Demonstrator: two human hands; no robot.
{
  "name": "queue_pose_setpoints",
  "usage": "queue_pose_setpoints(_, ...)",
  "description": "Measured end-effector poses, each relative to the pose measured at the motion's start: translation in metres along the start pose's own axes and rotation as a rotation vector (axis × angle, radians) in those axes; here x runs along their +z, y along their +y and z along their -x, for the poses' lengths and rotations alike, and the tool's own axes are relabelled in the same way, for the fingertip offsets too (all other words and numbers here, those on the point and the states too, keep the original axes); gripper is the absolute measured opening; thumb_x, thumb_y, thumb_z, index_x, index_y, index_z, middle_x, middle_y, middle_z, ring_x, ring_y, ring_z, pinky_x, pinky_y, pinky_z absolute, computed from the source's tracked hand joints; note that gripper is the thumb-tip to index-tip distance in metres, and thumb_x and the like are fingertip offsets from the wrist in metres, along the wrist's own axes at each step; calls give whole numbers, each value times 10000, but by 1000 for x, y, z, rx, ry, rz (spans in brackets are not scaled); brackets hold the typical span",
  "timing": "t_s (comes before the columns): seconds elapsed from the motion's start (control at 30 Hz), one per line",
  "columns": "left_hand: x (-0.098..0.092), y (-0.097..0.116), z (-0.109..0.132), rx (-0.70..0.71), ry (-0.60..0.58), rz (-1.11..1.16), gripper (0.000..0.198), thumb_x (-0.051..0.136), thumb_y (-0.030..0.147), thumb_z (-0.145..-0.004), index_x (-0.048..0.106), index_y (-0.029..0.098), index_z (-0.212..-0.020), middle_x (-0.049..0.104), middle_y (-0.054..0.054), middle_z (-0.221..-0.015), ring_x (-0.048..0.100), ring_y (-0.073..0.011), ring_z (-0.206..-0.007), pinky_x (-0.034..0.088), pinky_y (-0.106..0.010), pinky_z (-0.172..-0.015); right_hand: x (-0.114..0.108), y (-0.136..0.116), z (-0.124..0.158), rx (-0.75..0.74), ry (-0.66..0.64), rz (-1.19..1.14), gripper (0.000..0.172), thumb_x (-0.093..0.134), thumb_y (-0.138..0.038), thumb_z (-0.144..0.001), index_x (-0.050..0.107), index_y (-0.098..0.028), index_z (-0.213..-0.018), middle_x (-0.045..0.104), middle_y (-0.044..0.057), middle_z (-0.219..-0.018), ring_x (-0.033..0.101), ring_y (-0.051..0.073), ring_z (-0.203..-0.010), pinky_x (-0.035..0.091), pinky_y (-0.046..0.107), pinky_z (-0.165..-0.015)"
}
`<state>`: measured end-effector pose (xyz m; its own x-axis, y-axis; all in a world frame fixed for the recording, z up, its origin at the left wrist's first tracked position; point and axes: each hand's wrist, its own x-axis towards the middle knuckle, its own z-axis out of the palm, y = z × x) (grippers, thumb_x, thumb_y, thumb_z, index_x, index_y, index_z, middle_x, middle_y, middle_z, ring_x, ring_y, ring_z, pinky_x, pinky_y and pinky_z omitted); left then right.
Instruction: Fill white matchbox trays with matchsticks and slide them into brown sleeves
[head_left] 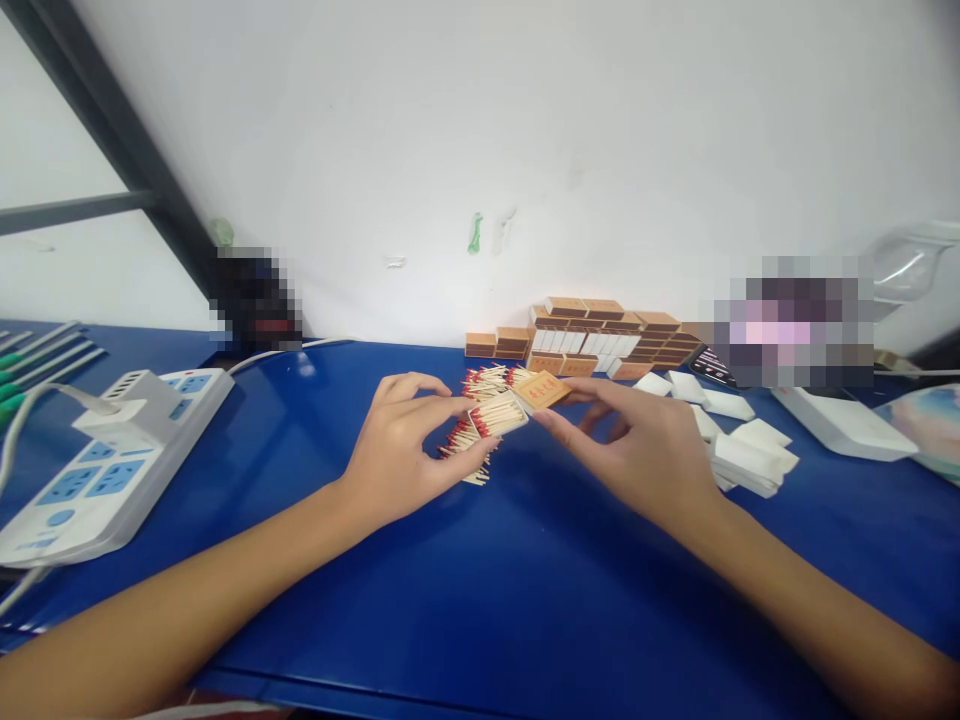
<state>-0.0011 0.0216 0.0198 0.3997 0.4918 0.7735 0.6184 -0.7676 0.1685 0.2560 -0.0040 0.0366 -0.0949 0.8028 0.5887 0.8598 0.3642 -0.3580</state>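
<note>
Between thumb and fingers, my left hand [409, 445] grips a small white matchbox tray [501, 416] filled with red-tipped matches. My right hand [637, 440] pinches an orange matchbox sleeve [541, 388] by its right side. Tray and sleeve meet end to end, with the tray's right end at the sleeve's opening; whether it has entered is hard to make out. Loose matches [484, 380] lie in a heap on the blue table behind and below the tray, partly hidden by it and by my left fingers.
Matchboxes [660, 345] are stacked against the wall, some showing white ends. White empty trays [750, 455] lie heaped at right, near a white device [844, 425]. A white power strip [112, 460] with a plugged-in cable stands at left. The blue table [480, 600] extends toward me.
</note>
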Motion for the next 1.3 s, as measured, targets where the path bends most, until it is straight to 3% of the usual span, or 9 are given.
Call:
queue_pose_setpoints(0.2,0,-1,0,11,-8,10,309,824,411,-855,788,180,-1058,774,-96,-1005,713,-247,-992,519,-444,-891,0,-4,5,-52,41,-1,340,735,-491,-917,770,-216,-1112,767,34,-743,688,205,-573,534,344,-611)
queue_pose_setpoints(0.3,-1,-2,0,33,-1,14,303,823,398,-857,778,182,-1065,786,-80,-972,710,-243,-990,518,-433,-885,1,-3,5,71,39,-189,309,705,-500,-940,749,-202,-1007,762,39,-741,692,182,-569,519,301,-551)
queue_pose_setpoints(0.43,-1,-2,-1,65,-14,42,294,819,389,-867,760,193,-1078,794,-44,-896,706,-240,-1002,513,-427,-892,0,-3,0,318,-118,-556,409,659,-580,-957,693,-185,-859,707,26,-623,633,144,-476,450,237,-409)
queue_pose_setpoints(0.57,-1,-2,-2,64,-19,40,290,815,384,-873,761,192,-1084,796,-44,-902,707,-238,-995,509,-424,-881,-1,-1,-3,371,-243,-726,455,660,-620,-943,678,-177,-840,741,54,-713,632,131,-498,444,210,-370)
queue_pose_setpoints(1.1,1,-7,-1,66,-52,74,301,822,377,-873,760,185,-1096,796,-66,-970,711,-239,-996,517,-424,-869,-2,4,-4,350,-346,-791,470,647,-625,-956,696,-175,-830,669,14,-600,584,107,-464,468,196,-392)
queue_pose_setpoints(1.3,0,-7,-1,95,-53,90,323,835,359,-865,747,182,-1121,804,-50,-933,710,-244,-1015,509,-425,-885,0,6,-2,383,-402,-837,492,663,-662,-926,629,-180,-830,757,63,-792,649,121,-500,458,204,-390)
